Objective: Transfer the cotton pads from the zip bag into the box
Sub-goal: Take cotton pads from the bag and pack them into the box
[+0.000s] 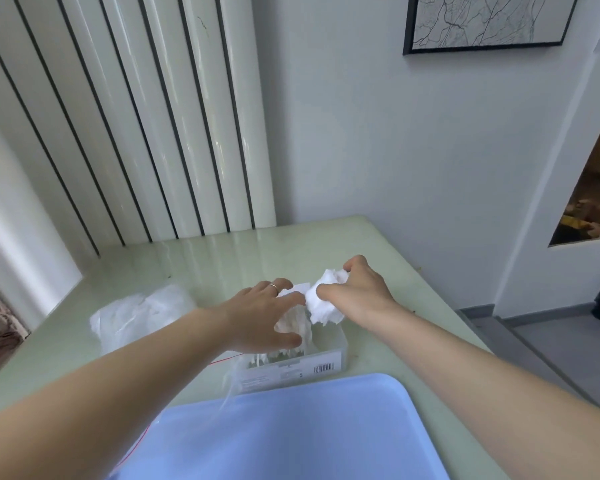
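While both hands (312, 306) hold cotton pads (323, 303), box (291, 370) shows a barcode label (324, 368).

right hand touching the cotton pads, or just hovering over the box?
Touching. The head view shows the right hand with thumb and fingers curled round a bunch of cotton pads, held above the box.

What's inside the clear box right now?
White cotton pads fill the box, bulging above its rim. The left hand covers part of the pile, so the box's far left corner and its floor cannot be seen.
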Motion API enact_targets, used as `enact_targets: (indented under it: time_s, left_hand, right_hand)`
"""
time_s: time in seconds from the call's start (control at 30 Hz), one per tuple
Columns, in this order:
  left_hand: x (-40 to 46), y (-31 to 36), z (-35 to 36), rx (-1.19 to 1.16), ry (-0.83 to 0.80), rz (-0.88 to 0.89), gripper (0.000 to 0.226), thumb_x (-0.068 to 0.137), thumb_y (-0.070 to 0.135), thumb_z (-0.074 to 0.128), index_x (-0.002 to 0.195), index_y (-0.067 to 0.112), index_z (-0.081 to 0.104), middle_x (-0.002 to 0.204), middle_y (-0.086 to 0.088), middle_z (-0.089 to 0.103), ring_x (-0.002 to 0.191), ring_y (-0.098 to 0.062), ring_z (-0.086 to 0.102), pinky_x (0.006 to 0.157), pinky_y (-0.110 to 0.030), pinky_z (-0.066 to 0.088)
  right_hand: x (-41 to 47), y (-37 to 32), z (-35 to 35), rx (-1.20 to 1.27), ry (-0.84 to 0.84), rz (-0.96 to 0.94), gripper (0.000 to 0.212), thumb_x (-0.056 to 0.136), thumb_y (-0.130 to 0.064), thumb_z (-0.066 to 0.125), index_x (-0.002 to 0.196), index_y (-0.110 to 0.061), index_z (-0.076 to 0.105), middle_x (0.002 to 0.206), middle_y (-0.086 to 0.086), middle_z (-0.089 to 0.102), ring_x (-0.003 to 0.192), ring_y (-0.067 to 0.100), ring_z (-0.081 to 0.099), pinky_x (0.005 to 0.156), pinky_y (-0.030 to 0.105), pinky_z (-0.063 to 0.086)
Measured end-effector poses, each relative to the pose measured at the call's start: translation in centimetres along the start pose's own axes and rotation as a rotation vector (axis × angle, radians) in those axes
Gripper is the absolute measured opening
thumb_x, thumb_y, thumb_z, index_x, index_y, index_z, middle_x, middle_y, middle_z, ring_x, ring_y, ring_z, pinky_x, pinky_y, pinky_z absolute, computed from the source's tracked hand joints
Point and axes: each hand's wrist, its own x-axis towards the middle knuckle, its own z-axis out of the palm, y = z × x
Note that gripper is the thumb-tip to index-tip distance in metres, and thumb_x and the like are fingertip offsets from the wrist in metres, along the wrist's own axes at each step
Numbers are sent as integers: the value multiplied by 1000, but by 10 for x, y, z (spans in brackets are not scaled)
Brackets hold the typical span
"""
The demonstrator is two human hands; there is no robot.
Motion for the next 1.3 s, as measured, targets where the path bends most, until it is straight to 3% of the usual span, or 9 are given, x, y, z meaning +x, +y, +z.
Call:
enact_targets:
  time_s: [0.17,0.3,0.5,0.63,0.87,0.97,1.03,1.17,1.3]
  left_hand:
    - [6,-5,14,-48,-83,26,41,100,49,40,140,52,33,160,2,16,144,-22,25,115,-42,28]
    - [7,-11,19,-198,-98,15,30,101,42,41,128,54,44,147,7,29,128,-16,41,109,-41,37]
    - [6,-23,23,-291,-58,-6,27,99,37,47,124,41,57,136,15,39,106,-12,56,103,-35,42]
    - [8,-25,26,-288,-23,-4,26,98,34,49,121,36,60,128,14,45,112,-12,54,102,-37,44]
    - [11,-20,29,-346,72,-26,28,96,21,50,117,30,66,115,8,56,111,-14,52,98,-32,42]
    - [12,-20,29,-353,54,-32,30,96,22,50,121,31,63,120,5,57,103,-12,50,98,-34,44]
    - [13,-21,28,-352,52,-51,32,95,23,52,125,31,57,119,4,54,98,-13,47,96,-36,45]
    - [15,-20,27,-348,104,-90,34,90,25,61,123,24,51,104,5,50,98,-17,48,90,-36,47]
    - [12,-19,26,-342,113,-93,36,88,25,64,122,23,50,102,5,51,102,-20,52,87,-35,47]
  right_hand:
    - [6,-5,8,-321,68,-33,45,80,-24,67,109,-10,36,85,-1,48,85,29,58,55,30,40]
    - [12,-13,13,-405,111,-82,43,79,-21,67,106,-9,35,79,0,45,80,29,57,50,29,36]
    - [9,-19,35,-624,38,-155,44,81,-18,67,108,-9,33,92,5,52,85,31,54,62,31,39]
    - [9,-19,50,-794,80,-229,49,85,-15,69,120,-5,36,110,12,62,86,31,57,64,32,38]
    - [15,-3,73,-633,43,-153,57,88,-27,70,126,-6,32,124,15,49,105,34,61,66,33,38]
    - [11,-2,68,-547,-17,-126,54,91,-31,65,125,-4,33,118,15,54,97,34,59,67,33,39]
    - [8,-4,62,-537,-18,-133,48,92,-26,63,123,-3,33,111,15,57,89,32,57,65,32,39]
    - [5,-6,63,-700,52,-177,43,89,-5,60,122,-6,33,116,16,59,100,36,62,66,34,38]
    - [4,-7,69,-691,44,-186,40,91,-8,61,121,-6,34,116,16,60,101,35,62,66,33,38]
